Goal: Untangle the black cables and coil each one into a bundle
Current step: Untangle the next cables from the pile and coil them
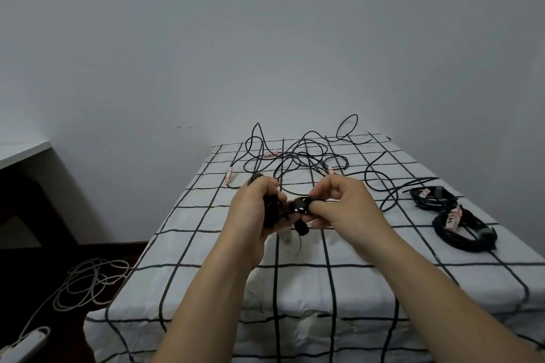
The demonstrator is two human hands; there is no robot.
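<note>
My left hand point(256, 209) grips a coiled black cable bundle point(272, 211) above the middle of the table. My right hand point(339, 200) pinches a black strap point(301, 204) that loops off that bundle; a short black end point(301, 228) hangs below. Behind the hands lies a loose tangle of black cables point(298, 156) with pink-and-white tags, spreading across the far half of the table. Two finished black coils lie at the right: the farther coil point(433, 198) and the nearer coil point(463, 228), each with a tag.
The table wears a white cloth with a black grid point(206, 244); its front edge drops toward me. On the dark floor at the left lie a coiled white cord point(88, 283) and a white power strip point(26, 342). A white shelf edge point(23, 150) juts in at left.
</note>
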